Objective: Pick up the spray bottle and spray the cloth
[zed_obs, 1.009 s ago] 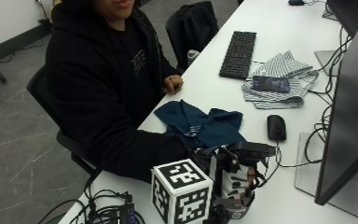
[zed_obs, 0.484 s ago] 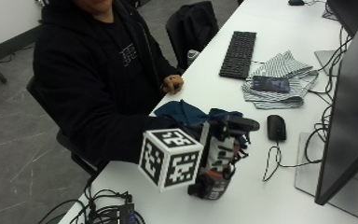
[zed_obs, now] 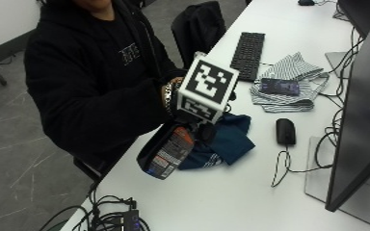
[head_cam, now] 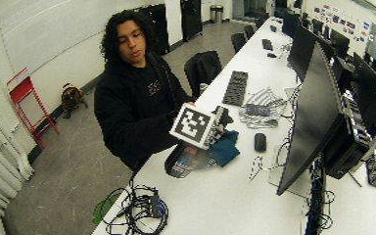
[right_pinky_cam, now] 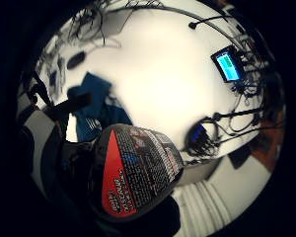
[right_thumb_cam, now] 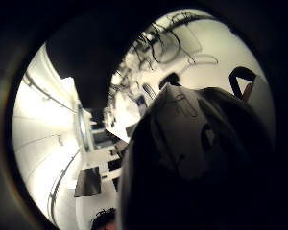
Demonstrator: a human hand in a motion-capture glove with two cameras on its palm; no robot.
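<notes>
The dark plastic spray bottle with the red and black printed label (zed_obs: 167, 153) hangs tilted in the air above the white table (zed_obs: 236, 202), its base toward the person's side and its head up under the gloved right hand (zed_obs: 201, 126). It sits just over the near edge of the crumpled dark blue cloth (zed_obs: 227, 142), which lies flat on the table between the person and the black computer mouse (zed_obs: 285, 131). In the little finger side palm view the label (right_pinky_cam: 133, 168) fills the middle and the blue cloth (right_pinky_cam: 91, 106) shows beyond it on the white surface, so the bottle is close against the palm.

The hand appears wrapped around the bottle's neck and trigger area, though the fingers themselves are mostly hidden; I judge it to be gripping the bottle rather than merely touching it.

The bottle looks like rigid plastic with a smooth, glossy label, so it should hold its shape but could slip along the body. How full it is cannot be seen, so its weight is uncertain. The narrow neck under the spray head is the sensible place to hold it, with 1 finger free for the trigger.

Farther off lie a striped grey cloth (zed_obs: 287, 82), a black keyboard (zed_obs: 248, 48) and a dark monitor (zed_obs: 361, 120).
</notes>
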